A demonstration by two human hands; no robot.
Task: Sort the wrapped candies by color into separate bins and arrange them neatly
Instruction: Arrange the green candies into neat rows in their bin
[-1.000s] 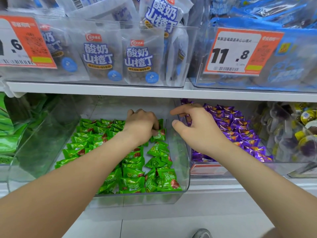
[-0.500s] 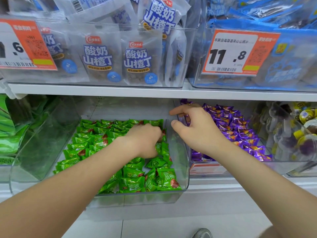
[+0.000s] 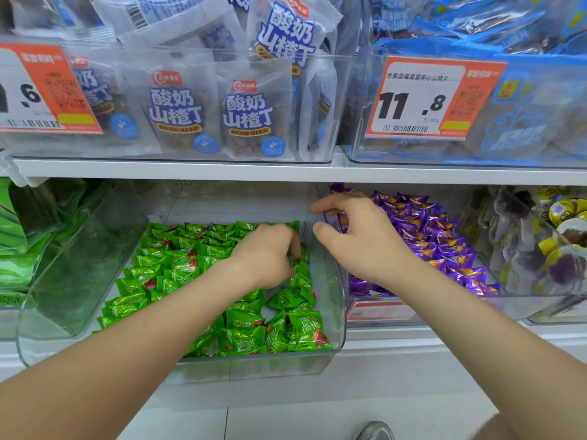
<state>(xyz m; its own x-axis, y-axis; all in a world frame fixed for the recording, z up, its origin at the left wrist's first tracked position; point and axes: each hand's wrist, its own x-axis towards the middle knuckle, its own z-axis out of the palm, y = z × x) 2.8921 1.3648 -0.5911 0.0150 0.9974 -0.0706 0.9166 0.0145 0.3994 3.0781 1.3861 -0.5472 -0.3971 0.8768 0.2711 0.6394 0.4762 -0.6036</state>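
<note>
a clear bin [image 3: 330,300] sits on the lower shelf, at 7 o'clock from the middle of the view. it is filled with green wrapped candies [image 3: 178,265], lying in rough rows at the far end and looser at the near end. the left hand [image 3: 266,255] is down in this bin, toward its 3 o'clock wall, seen from the back. its fingers [image 3: 295,246] are bent down into the pile and touch the wrappers; whether they pinch one i cannot tell.

at 3 o'clock of that bin stands a second clear bin [image 3: 444,308] of purple wrapped candies [image 3: 422,230]. the right hand [image 3: 365,239] sits over the place where the two bins meet. its index finger is stretched toward 9 o'clock, the thumb lies just below it on the green side, and the other fingers curl down on the purple side. whether it clamps a wall i cannot tell.

at 12 o'clock, on the white shelf [image 3: 190,169] above, stand white pouches [image 3: 247,115] and a price tag [image 3: 422,96] reading 11.8.
</note>
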